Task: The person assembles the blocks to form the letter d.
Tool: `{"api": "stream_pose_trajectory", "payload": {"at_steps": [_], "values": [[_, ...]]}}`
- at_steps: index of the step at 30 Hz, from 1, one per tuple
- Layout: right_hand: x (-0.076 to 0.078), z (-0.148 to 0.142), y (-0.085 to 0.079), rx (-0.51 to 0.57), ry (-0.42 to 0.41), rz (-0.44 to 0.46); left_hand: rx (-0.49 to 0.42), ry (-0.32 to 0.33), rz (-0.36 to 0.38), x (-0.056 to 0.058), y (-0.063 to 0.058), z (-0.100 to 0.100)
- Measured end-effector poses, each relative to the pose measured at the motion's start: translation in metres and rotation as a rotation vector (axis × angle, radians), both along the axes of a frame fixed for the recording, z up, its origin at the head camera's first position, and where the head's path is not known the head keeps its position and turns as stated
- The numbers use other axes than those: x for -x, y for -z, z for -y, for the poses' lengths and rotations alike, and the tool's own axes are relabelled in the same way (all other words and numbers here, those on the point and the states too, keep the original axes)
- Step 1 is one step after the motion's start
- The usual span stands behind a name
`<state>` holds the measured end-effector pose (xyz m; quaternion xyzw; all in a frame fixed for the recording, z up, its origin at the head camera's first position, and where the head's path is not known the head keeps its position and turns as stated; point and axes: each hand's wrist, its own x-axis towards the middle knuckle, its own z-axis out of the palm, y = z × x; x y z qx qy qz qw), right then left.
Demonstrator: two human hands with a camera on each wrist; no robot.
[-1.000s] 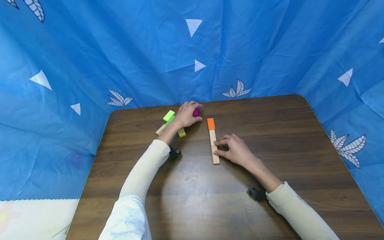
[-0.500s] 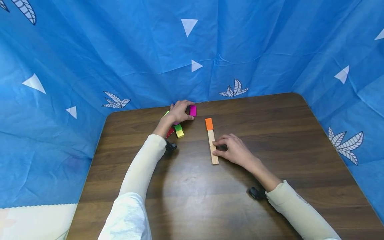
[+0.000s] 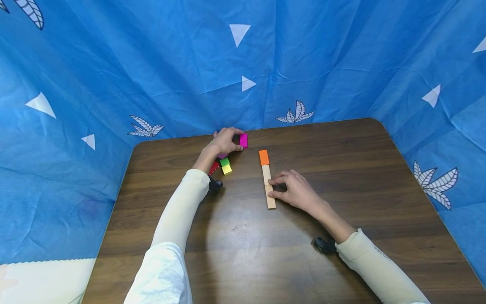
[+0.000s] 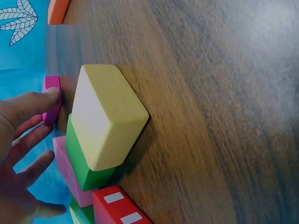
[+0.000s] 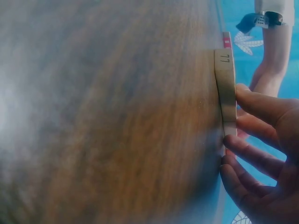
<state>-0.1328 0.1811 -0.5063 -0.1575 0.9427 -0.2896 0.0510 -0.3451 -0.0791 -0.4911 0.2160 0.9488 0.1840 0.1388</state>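
Note:
In the head view my left hand (image 3: 225,141) pinches a magenta block (image 3: 244,140) by its left part, near the table's far edge. The left wrist view shows the thumb on the near side of that magenta block (image 4: 52,100). Close to this hand lie a yellow block (image 3: 227,169), a green block (image 3: 225,161) and a red block with white marks (image 3: 214,167). My right hand (image 3: 298,190) touches the right side of a row of plain wooden blocks (image 3: 268,185), thumb and forefinger apart along it. An orange block (image 3: 263,157) lies at the row's far end.
The brown wooden table (image 3: 341,169) reaches back to a blue curtain (image 3: 322,50) with white leaf and triangle prints. A pink block (image 4: 72,172) sits among the coloured blocks. Black wrist cameras hang under both forearms.
My left hand has drawn back a little to the left, leaving more of the magenta block in sight and uncovering the red and green blocks. The right hand stays at the row.

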Motion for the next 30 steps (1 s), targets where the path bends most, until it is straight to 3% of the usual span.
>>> {"api": "stream_pose_trajectory", "payload": {"at_steps": [14,20,30], "values": [[0.000,0.000,-0.001,-0.003,-0.001,0.011,-0.040,-0.002,-0.086,-0.002,-0.004,-0.018],[0.000,0.000,-0.002,-0.002,0.000,0.007,-0.036,-0.013,-0.124,-0.007,-0.001,-0.034],[0.001,0.001,0.000,-0.008,0.004,0.001,-0.036,0.033,-0.123,-0.008,0.008,-0.051]]}}
